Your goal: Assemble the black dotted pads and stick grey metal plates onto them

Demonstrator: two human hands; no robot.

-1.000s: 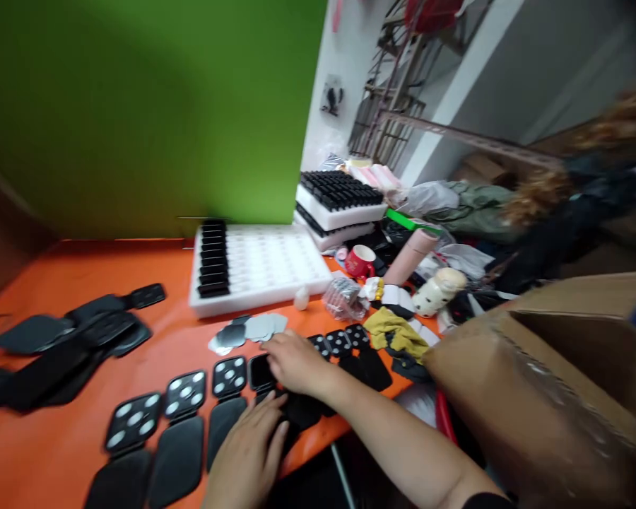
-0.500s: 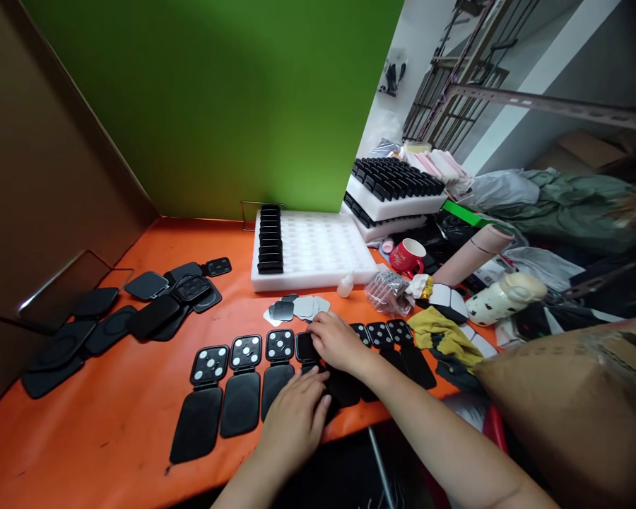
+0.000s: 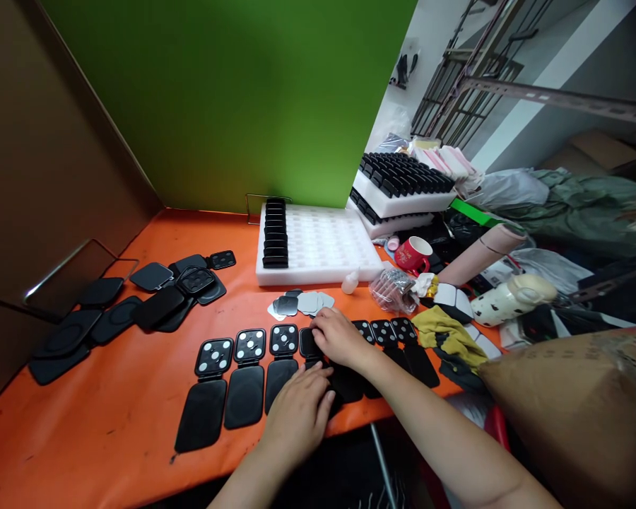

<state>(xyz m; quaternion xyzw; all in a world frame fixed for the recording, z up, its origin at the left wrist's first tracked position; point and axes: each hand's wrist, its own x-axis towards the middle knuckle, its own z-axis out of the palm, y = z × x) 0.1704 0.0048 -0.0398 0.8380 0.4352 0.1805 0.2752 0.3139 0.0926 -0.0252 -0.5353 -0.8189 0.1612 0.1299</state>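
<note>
A row of black hinged two-panel pieces lies unfolded along the near edge of the table. On the left, three of them show square heads (image 3: 215, 357) with several pale round dots, each joined to a larger black panel (image 3: 201, 416). My left hand (image 3: 299, 404) lies over the lower panel of the fourth piece, its fingers stretched out. At the top of that same piece, my right hand (image 3: 336, 336) rests bent fingers on the dark square head (image 3: 308, 342). Its fingertips are partly hidden, so anything between them cannot be made out. Thin silvery plates (image 3: 310, 302) lie just behind the row.
A white foam tray (image 3: 328, 244) holds one column of black pieces; filled trays (image 3: 408, 191) are stacked behind right. More black pieces (image 3: 159, 307) are piled left. A small bottle (image 3: 350, 283), red mug (image 3: 413, 254), yellow cloth (image 3: 450, 336) and carton (image 3: 572, 396) stand right.
The camera view has shifted slightly, so the scene sits a little further right and higher. Both hands stay at the same piece with almost no visible movement.
</note>
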